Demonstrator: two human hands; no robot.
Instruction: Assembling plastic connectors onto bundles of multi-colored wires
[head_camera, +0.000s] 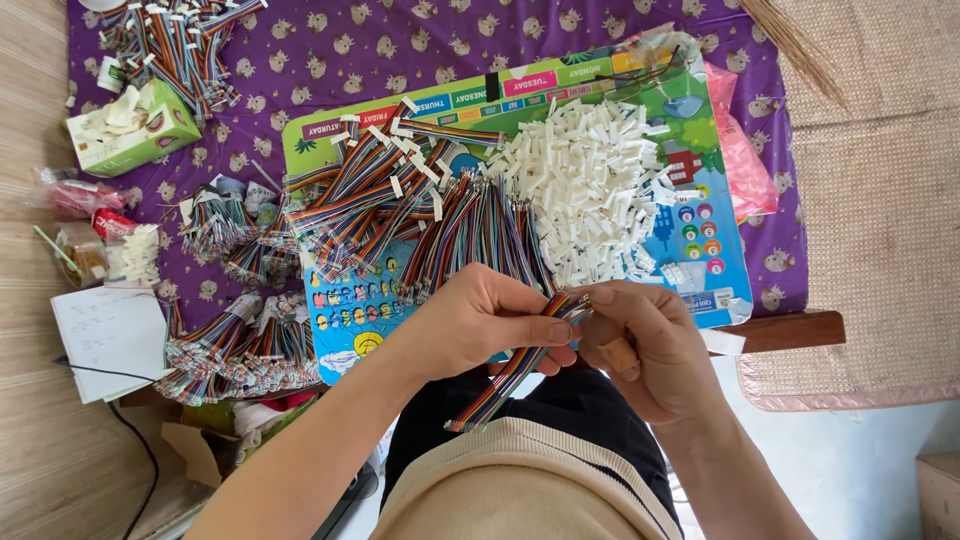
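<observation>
Both hands meet at one ribbon cable (520, 365); my left hand (490, 320) steadies it while my right hand (640, 345) pinches its end; connectors (590, 190) piled within reach.

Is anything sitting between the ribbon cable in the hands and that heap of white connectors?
Nothing visible does. The left hand and right hand pinch the rainbow ribbon cable just below the white connector pile; only bare board lies between.

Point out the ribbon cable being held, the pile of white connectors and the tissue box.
Rainbow ribbon cable (510, 375), head view: on its flat wires below the left hand.
Pile of white connectors (590, 185), head view: middle of the heap.
Green tissue box (150, 135), head view: on its side face.
</observation>
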